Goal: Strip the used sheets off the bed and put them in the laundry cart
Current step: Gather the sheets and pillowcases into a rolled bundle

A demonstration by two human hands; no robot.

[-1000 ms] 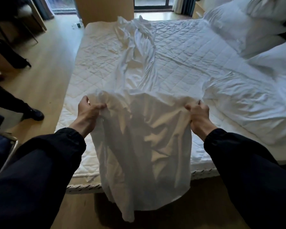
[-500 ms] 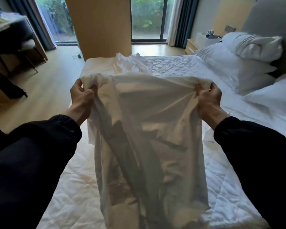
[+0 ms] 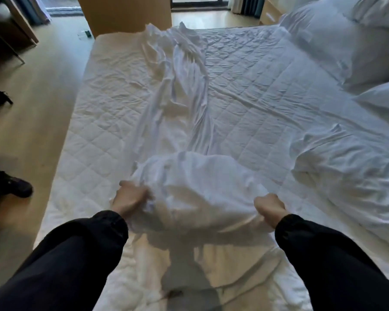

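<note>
- Head view: since half a second earlier, both hands had come down from a raised, spread hold. The sheet, then hanging like a curtain, now lay billowed between them.
- Left hand gripped a wad of the sheet, fingers curled into its folds.
- Right hand was fisted on the opposite edge, back of the hand up and fingertips hidden in the cloth.
- The sheet was mounded at the near side of the quilted mattress pad. A long twisted tail of it ran across to the far edge.
- No laundry cart showed in the frame.
- Risk, as judged: a quick haul could leave the tail dragging, so it catches on the far corner or spills to the wooden floor underfoot.
- Risk, as judged: the second crumpled sheet at right lay apart and could get left behind.
- Textures: the sheet was thin, white and limp, creasing sharply and puffing with trapped air. The pad was diamond-stitched and lightly wrinkled. The pillows were plump and smooth.
</note>
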